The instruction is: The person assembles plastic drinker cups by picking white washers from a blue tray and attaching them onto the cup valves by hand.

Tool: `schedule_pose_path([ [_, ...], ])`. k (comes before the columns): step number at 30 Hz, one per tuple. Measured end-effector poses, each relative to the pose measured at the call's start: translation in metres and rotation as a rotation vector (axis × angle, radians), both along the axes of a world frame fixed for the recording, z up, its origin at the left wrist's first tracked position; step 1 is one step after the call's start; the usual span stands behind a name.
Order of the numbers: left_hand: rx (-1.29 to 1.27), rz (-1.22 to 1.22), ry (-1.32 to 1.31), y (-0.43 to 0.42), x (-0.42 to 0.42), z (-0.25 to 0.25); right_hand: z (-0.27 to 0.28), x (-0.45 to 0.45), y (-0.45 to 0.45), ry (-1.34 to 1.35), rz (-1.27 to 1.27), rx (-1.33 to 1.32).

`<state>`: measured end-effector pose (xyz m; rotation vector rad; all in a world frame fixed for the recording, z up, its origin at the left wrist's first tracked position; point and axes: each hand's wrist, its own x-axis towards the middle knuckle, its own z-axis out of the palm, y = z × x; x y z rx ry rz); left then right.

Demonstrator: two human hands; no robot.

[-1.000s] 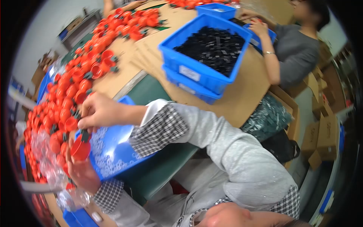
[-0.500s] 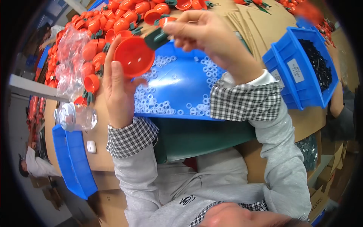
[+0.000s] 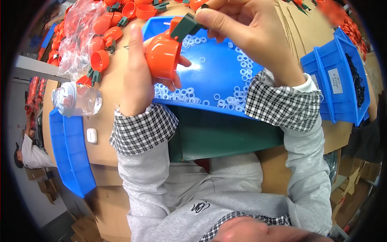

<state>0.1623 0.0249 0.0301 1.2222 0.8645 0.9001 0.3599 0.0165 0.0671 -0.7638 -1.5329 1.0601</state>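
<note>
My left hand (image 3: 139,74) is wrapped round an orange cup-shaped part (image 3: 163,54), its fingers behind and below it. A dark green piece (image 3: 186,27) sticks out from the top of that part. My right hand (image 3: 238,24) pinches at the far end of the green piece, where a small dark bit shows between thumb and fingers. Below both hands lies a blue tray (image 3: 201,82) with several white rings (image 3: 181,96) along its sides.
Orange parts (image 3: 99,60) and clear plastic wrap (image 3: 74,38) lie at the upper left. Nearby are a clear bottle (image 3: 78,99), a white case (image 3: 92,136) and an empty blue bin (image 3: 72,151). Blue bins (image 3: 334,80) holding black pieces stand at the right, beside another person's arm.
The view has swung round towards the tray. The orange part has been turned, so its outside now shows instead of its hollow. Both hands stay at the part.
</note>
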Motion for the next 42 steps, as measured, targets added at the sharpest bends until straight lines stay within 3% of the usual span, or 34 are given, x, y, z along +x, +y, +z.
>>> schedule_pose_path([
  [3, 0.178, 0.123, 0.092, -0.002, 0.007, 0.0, 0.0, 0.003, 0.003, -0.025, -0.026, -0.052],
  [5, 0.213, 0.136, -0.045, -0.001, 0.01, -0.002, -0.002, 0.006, 0.007, -0.026, -0.025, -0.115],
  [7, 0.615, 0.324, 0.166, -0.004, 0.019, -0.002, -0.003, 0.009, 0.01, -0.083, -0.11, -0.214],
  [8, 0.645, 0.31, 0.136, -0.004, 0.021, -0.002, -0.004, 0.009, 0.011, -0.067, -0.12, -0.21],
  [13, 0.414, 0.414, -0.164, 0.003, 0.014, 0.001, -0.003, 0.004, 0.009, -0.003, -0.134, -0.125],
  [15, 0.106, 0.247, -0.196, 0.003, 0.008, 0.0, -0.004, 0.003, 0.007, -0.036, -0.143, -0.038],
  [16, 0.072, 0.107, -0.053, 0.002, 0.006, 0.002, -0.005, 0.002, 0.007, -0.038, -0.14, -0.002],
  [19, 0.179, 0.044, 0.105, 0.007, -0.004, -0.004, -0.01, 0.003, 0.011, -0.041, -0.14, 0.041],
  [21, 0.12, -0.077, -0.04, 0.006, -0.004, 0.002, -0.016, 0.006, 0.016, -0.047, -0.149, 0.043],
  [23, 0.022, 0.145, -0.04, -0.002, 0.009, 0.007, -0.021, 0.008, 0.021, -0.065, -0.169, 0.057],
  [25, 0.013, 0.185, -0.035, -0.004, 0.015, 0.008, -0.024, 0.011, 0.024, -0.05, -0.15, 0.022],
  [29, 0.225, 0.278, 0.039, -0.007, 0.022, 0.003, -0.028, 0.015, 0.027, -0.071, -0.162, -0.082],
  [32, 0.396, 0.261, 0.061, -0.012, 0.026, 0.007, -0.026, 0.017, 0.027, 0.003, -0.184, -0.311],
  [36, 0.581, 0.23, -0.019, -0.008, 0.028, 0.001, -0.027, 0.022, 0.028, 0.047, -0.115, -0.322],
  [39, 0.506, 0.237, -0.12, -0.006, 0.024, 0.004, -0.029, 0.025, 0.033, 0.047, -0.006, -0.178],
  [40, 0.227, 0.266, -0.393, 0.0, 0.02, 0.005, -0.029, 0.025, 0.033, 0.015, 0.011, -0.077],
  [42, 0.226, 0.219, -0.24, 0.0, 0.013, 0.002, -0.029, 0.019, 0.03, -0.016, 0.03, 0.024],
])
